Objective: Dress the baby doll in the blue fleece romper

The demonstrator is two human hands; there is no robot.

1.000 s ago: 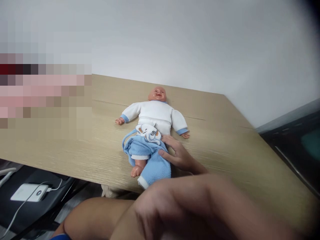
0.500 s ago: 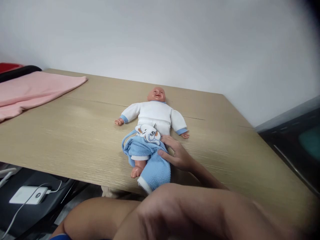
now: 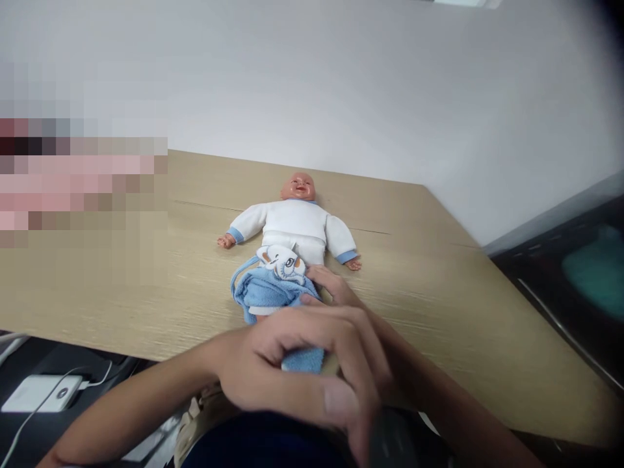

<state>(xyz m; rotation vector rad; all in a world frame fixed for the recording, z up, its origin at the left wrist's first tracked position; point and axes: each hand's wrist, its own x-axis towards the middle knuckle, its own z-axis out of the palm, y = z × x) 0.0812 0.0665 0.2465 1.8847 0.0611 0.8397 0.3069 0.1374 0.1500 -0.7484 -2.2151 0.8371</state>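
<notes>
A baby doll [image 3: 294, 218] in a white top with blue cuffs lies face up on the wooden table, its head towards the wall. Blue terry overalls [image 3: 268, 286] with an animal-face bib [image 3: 283, 260] cover its legs. My right hand [image 3: 336, 286] lies against the doll's right-side hip, finger and thumb apart on the edge of the overalls. Nearer to me, my left hand [image 3: 307, 354] hovers over the doll's lower legs, hiding most of them. Its fingers curl towards the thumb beside a dark shape; what they hold, if anything, cannot be made out.
The table [image 3: 121, 299] meets a pale wall [image 3: 292, 84] behind. At the far left, pink and red patches are pixelated. A white power bank [image 3: 43, 393] with cables sits on a black surface at lower left. Something dark [image 3: 546, 286] stands along the right edge.
My left hand, earlier a large blur close to the camera, is now farther away with curled fingers showing. The view has shifted slightly. My right hand stays by the overalls.
</notes>
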